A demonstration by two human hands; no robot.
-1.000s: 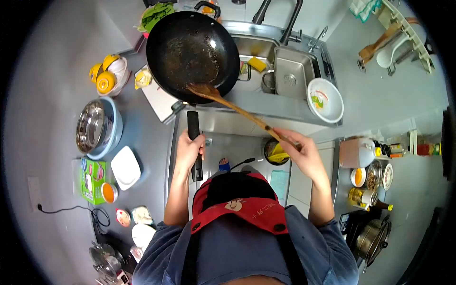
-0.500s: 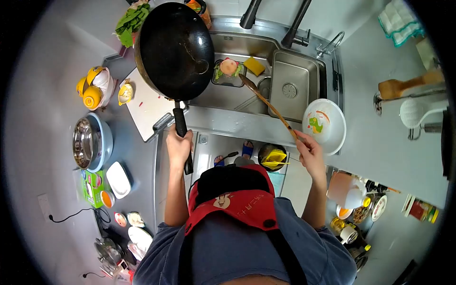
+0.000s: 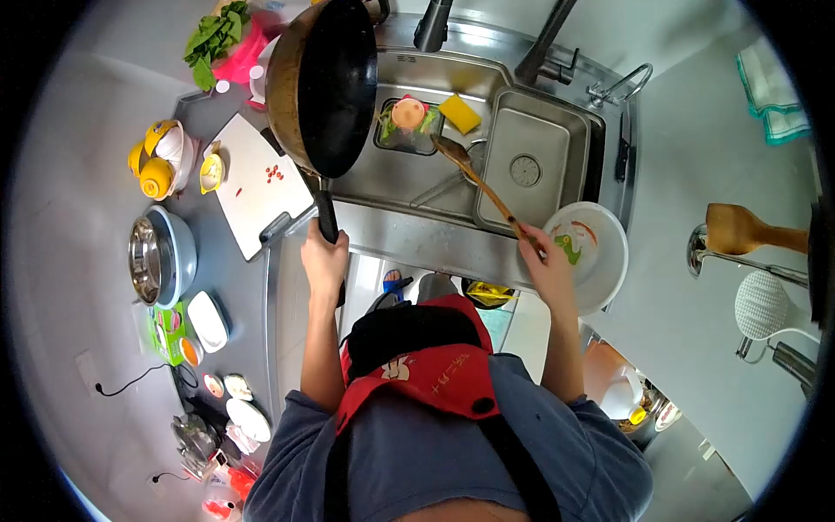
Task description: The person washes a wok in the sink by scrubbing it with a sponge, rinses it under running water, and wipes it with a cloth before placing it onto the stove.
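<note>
My left hand (image 3: pixel 323 254) grips the black handle of a large black wok (image 3: pixel 326 83), which is tilted steeply on its side over the left basin of the steel sink (image 3: pixel 487 252). My right hand (image 3: pixel 544 257) holds a long wooden spatula (image 3: pixel 474 174) by its end, its blade out over the sink between the two basins, apart from the wok. A white bowl (image 3: pixel 600 252) with a green and red pattern sits on the counter just right of my right hand.
A strainer with scraps (image 3: pixel 407 122) and a yellow sponge (image 3: pixel 459 113) lie in the sink. A white cutting board (image 3: pixel 257 178), yellow cups (image 3: pixel 156 161), a steel bowl in a blue basin (image 3: pixel 161 252) and greens (image 3: pixel 209 39) stand at the left. Utensils (image 3: pixel 748 230) hang at the right.
The wok has swung from nearly flat to steeply tilted over the sink. The spatula has come out of the wok and moved right, over the sink.
</note>
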